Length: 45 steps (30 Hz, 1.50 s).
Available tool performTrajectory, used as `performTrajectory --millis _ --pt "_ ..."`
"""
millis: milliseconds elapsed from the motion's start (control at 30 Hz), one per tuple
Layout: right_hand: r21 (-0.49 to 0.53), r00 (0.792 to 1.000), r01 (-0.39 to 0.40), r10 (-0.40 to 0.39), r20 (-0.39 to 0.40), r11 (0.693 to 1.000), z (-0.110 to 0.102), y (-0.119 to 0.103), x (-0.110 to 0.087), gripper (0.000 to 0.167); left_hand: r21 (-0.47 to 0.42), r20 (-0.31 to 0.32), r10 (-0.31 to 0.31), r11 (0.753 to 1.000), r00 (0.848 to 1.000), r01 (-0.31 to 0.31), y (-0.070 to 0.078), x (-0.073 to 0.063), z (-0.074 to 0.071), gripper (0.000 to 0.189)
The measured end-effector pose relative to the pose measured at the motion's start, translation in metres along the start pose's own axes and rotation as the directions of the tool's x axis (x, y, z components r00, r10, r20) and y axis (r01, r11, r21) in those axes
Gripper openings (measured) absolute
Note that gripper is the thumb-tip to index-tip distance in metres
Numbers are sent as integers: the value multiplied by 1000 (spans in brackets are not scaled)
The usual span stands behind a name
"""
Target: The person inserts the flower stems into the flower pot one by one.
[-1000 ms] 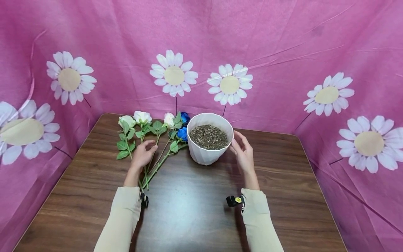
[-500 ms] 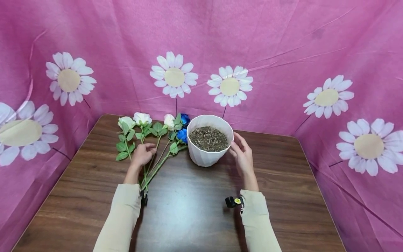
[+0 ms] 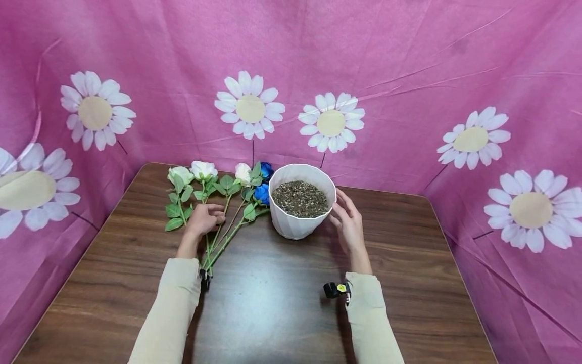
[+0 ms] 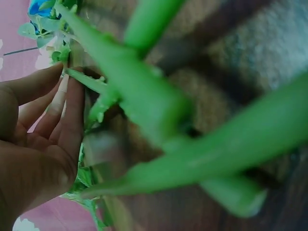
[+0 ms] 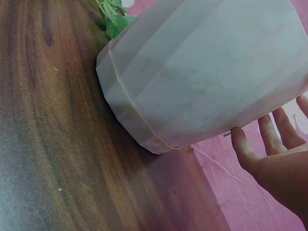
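Note:
On the left of the head view, several artificial roses lie with their stems crossing: white ones such as the white rose point(image 3: 204, 170) and the blue rose point(image 3: 262, 194). My left hand point(image 3: 204, 219) is among them. In the left wrist view its thumb and fingertips pinch a thin green stem point(image 4: 86, 81); which bloom it bears is hard to tell. A white faceted flower pot point(image 3: 296, 228), holding dark soil point(image 3: 301, 199), stands upright right of the flowers. My right hand point(image 3: 351, 223) rests extended fingertips against the pot's right side, the thumb near its rim.
Everything lies on a dark wood-grain table point(image 3: 273, 313). A pink cloth point(image 3: 400, 60) printed with large white daisies hangs behind and along both sides. The pot stands close to the table's back edge. Small black cameras sit at both wrists.
My left hand has lowered slightly onto the stems, its fingers drawing closer together. My right hand stays at the pot, which has not moved on the table.

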State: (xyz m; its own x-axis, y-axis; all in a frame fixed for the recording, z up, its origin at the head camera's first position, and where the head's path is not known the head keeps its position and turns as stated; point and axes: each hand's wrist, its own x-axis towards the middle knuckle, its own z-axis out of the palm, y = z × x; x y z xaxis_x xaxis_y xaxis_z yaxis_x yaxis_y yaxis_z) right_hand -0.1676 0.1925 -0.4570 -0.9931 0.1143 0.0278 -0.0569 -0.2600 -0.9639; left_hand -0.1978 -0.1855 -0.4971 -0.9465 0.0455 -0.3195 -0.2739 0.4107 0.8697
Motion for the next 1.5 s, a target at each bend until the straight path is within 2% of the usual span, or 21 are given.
performTrajectory --millis 233,500,600,733,900,1067,1233,1367,1433,1500 --pt "13 1000 13 -13 12 1000 -1 2 -1 46 -125 -4 11 992 1000 -11 -11 4 -2 44" --pt "13 1000 15 -15 17 1000 -1 -1 -3 47 -161 14 54 986 998 -51 -13 3 -7 47" --pt "14 1000 11 -11 16 1000 -2 -1 -2 46 -206 -21 54 977 998 -57 -13 2 -8 48" --pt "13 1000 6 -7 17 1000 -3 0 -1 46 -318 -81 31 946 996 -56 -12 0 -9 49" --pt "15 1000 4 -4 18 1000 -3 1 0 45 -469 -164 -8 880 986 -71 -8 -3 -12 51" --pt "6 1000 5 -5 16 1000 -2 0 0 46 -624 -225 -56 775 973 -100 1 -6 -15 51" --pt "2 1000 3 -3 18 1000 -2 -1 0 47 -715 -264 -96 687 960 -128 8 -5 -16 49" --pt "1 1000 -4 4 27 1000 -2 -2 0 46 -768 -325 -129 614 937 -182 10 -3 -15 48" --pt "5 1000 -6 6 27 1000 -2 -1 0 45 -796 -348 -144 567 926 -211 11 -2 -15 48" --pt "9 1000 -8 8 27 1000 -2 -1 1 45 -817 -358 -157 530 920 -227 12 -1 -15 44"
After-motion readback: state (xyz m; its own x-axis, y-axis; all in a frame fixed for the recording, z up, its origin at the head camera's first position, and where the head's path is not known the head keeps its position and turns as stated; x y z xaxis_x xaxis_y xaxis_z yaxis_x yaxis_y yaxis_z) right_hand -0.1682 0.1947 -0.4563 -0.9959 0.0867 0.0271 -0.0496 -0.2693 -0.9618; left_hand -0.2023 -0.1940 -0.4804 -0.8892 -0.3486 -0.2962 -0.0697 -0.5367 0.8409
